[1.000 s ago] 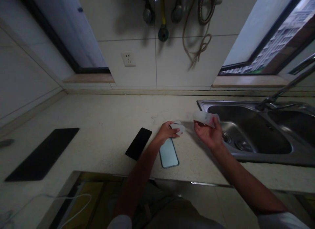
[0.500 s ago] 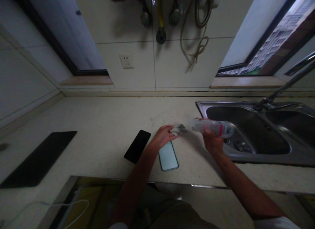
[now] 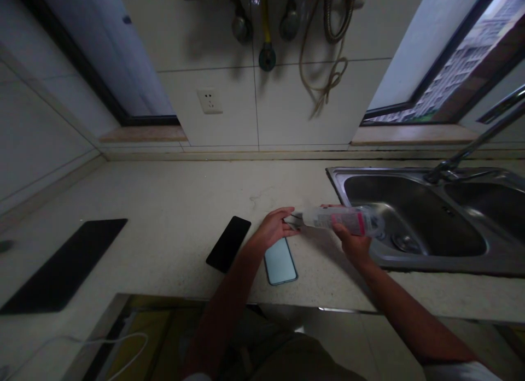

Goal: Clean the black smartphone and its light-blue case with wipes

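Observation:
My left hand (image 3: 273, 228) pinches a small whitish piece (image 3: 292, 220), perhaps a cap or wrapper, above the stone countertop (image 3: 172, 195). My right hand (image 3: 353, 245) grips a translucent plastic bottle (image 3: 340, 220) with a pink-marked label. The bottle lies roughly level, its narrow end touching the whitish piece. Below my left hand lies a pale blue phone (image 3: 280, 262), and a black phone (image 3: 228, 244) lies to its left. The exact shape of the whitish piece is hidden by my fingers.
A stainless steel double sink (image 3: 410, 217) with a faucet (image 3: 451, 168) lies right of my hands. A black mat (image 3: 61, 266) lies on the counter's left. Hoses (image 3: 324, 31) and a wall socket (image 3: 209, 101) are on the tiled wall ahead.
The bottle has turned level and moved left, its narrow end now meeting the whitish piece. My hands have come closer together. The camera has shifted slightly.

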`<action>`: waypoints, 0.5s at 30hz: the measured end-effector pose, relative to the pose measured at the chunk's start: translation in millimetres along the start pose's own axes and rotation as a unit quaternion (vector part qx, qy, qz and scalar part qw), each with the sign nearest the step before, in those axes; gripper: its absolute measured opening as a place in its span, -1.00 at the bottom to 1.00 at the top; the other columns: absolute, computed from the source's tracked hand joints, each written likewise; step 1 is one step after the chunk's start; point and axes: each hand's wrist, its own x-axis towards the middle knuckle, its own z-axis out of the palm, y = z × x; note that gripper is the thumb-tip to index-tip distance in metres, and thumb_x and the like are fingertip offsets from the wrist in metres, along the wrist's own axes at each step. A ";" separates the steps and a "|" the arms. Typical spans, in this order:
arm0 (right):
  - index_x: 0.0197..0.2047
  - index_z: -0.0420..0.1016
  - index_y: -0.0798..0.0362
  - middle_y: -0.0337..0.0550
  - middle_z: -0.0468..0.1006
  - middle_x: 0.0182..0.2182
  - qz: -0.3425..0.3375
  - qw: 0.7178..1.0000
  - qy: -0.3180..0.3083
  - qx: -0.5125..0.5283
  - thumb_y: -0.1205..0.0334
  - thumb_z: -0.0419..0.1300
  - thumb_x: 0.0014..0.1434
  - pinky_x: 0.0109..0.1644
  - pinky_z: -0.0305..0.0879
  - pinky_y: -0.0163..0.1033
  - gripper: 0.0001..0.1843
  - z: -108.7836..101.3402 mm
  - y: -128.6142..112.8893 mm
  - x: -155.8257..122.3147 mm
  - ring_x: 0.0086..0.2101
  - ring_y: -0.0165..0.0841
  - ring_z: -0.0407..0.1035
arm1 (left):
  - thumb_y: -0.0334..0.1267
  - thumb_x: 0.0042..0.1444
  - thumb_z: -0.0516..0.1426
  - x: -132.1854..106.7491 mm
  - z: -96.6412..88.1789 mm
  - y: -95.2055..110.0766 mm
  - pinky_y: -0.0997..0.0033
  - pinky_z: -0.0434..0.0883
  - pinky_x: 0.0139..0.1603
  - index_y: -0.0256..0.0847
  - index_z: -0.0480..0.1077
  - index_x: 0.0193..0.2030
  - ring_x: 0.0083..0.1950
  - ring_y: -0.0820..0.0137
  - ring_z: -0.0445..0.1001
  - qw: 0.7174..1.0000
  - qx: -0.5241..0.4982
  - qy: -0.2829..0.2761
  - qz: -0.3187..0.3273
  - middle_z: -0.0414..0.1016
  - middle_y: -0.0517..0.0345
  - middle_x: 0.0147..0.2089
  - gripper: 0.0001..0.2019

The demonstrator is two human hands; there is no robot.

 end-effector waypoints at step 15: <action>-0.26 0.67 -0.01 -0.21 0.74 -0.25 0.048 0.999 0.000 -0.003 0.49 0.55 -0.17 0.08 0.55 -0.26 -0.62 3.7 -4.5 -4.0 -0.21 -0.28 0.63 | -0.61 -0.06 0.04 -4.3 4.1 -1.1 -0.01 0.58 0.02 -0.32 0.31 0.26 -0.24 0.31 0.62 0.998 0.062 -0.016 -0.024 0.58 -0.11 -0.06 -0.34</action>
